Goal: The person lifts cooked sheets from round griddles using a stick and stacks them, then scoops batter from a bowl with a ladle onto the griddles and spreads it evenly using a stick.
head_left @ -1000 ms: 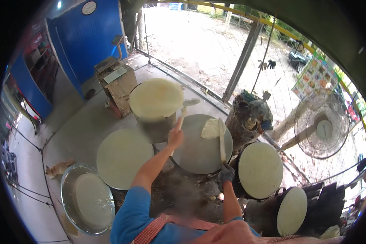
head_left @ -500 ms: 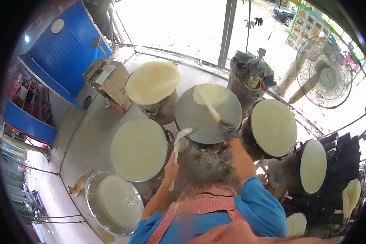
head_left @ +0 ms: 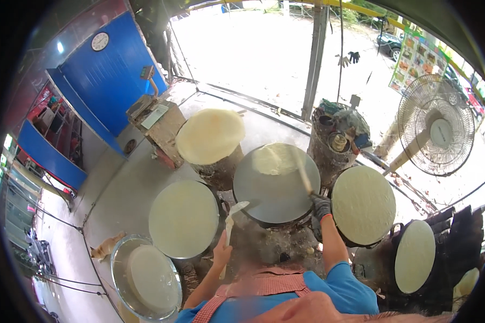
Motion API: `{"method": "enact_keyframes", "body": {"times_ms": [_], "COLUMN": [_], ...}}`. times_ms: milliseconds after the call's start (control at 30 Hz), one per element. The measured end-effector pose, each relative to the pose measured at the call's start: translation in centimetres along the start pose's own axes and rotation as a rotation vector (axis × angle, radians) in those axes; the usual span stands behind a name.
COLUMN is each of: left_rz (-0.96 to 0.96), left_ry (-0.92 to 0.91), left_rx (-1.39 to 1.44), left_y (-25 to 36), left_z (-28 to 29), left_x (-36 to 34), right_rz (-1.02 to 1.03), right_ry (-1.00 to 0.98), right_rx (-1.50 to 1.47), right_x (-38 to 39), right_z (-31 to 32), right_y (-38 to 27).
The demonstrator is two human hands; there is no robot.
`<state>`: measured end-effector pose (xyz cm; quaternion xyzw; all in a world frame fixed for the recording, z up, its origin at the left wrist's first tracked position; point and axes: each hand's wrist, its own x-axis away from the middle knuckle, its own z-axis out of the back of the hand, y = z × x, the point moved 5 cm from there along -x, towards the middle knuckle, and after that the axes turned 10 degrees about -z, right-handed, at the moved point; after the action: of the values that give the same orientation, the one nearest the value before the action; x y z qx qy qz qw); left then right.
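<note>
My gloved right hand [head_left: 321, 206] is closed round the handle of a long pale spatula [head_left: 305, 179]. Its blurred far end reaches over the round grey griddle [head_left: 272, 199] in the middle, beside a patch of pale batter [head_left: 275, 160] on the far half. Left of the griddle's near edge, my bare left hand [head_left: 222, 252] grips a second spatula [head_left: 229, 223] upright, its head coated in whitish batter. At far left is a round flatbread [head_left: 210, 135], wider than the stand under it. Pale sheets cover the left griddle [head_left: 184, 219] and the right griddle [head_left: 363, 205].
A big clear basin [head_left: 125, 253] with a pale round mass stands lower left, a cat [head_left: 106, 246] by it. Behind stand a cluttered drum [head_left: 337, 134] and a fan [head_left: 441, 133]. Another covered pan [head_left: 415, 257] is lower right; a wooden box [head_left: 157, 125] stands back left.
The whole scene sits lower in the picture. My right hand has moved rightward with its spatula, whose handle leans toward the griddle's right side. The left hand keeps its hold.
</note>
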<state>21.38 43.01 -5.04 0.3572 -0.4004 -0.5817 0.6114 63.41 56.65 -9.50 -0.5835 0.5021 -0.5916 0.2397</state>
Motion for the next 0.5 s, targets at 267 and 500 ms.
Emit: {"method": "enact_keyframes", "body": {"times_ms": [267,500], "left_rz": [0.109,0.295], "left_ry": [0.106,0.166], "left_rx": [0.110,0.193], "left_y": [2.3,0.7], "left_z": [-0.4,-1.5], "left_x": [4.0,8.5], "right_rz": [-0.101,-0.013], "right_ry": [-0.170,-0.296], "right_rx": [0.011,0.463], "right_x": [-1.7,-2.9], "right_z": [0.2,-0.2], "right_y": [-2.3,-0.9]}}
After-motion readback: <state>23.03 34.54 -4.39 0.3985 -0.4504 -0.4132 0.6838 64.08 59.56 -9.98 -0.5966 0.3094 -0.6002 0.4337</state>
